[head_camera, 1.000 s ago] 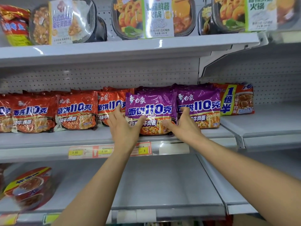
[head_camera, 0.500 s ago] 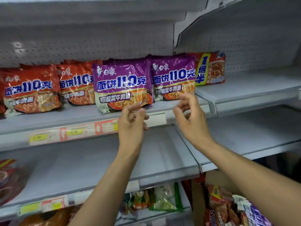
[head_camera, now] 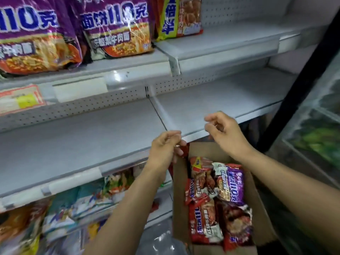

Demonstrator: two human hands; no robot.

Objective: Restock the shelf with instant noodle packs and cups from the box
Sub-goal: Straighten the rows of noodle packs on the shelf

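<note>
A brown cardboard box (head_camera: 180, 183) stands below the shelves at lower right, holding several red noodle packs (head_camera: 202, 214) and a purple pack (head_camera: 230, 183). My left hand (head_camera: 163, 150) hovers at the box's far left corner with loosely curled fingers and holds nothing. My right hand (head_camera: 225, 133) hangs above the box's far edge, fingers also loosely curled and empty. Two purple noodle packs (head_camera: 117, 26) stand on the upper shelf (head_camera: 139, 70) at top left, with a red and yellow pack (head_camera: 181, 17) to their right.
A bare grey shelf board (head_camera: 82, 137) runs across the middle, with another (head_camera: 220, 100) to its right. Below are mixed snack bags (head_camera: 60, 214). A glass-fronted cabinet (head_camera: 316, 129) with a dark frame stands at the right.
Both hands let go of the purple pack on the upper shelf and dropped down toward the box. The view tilted down and right, bringing the box into sight.
</note>
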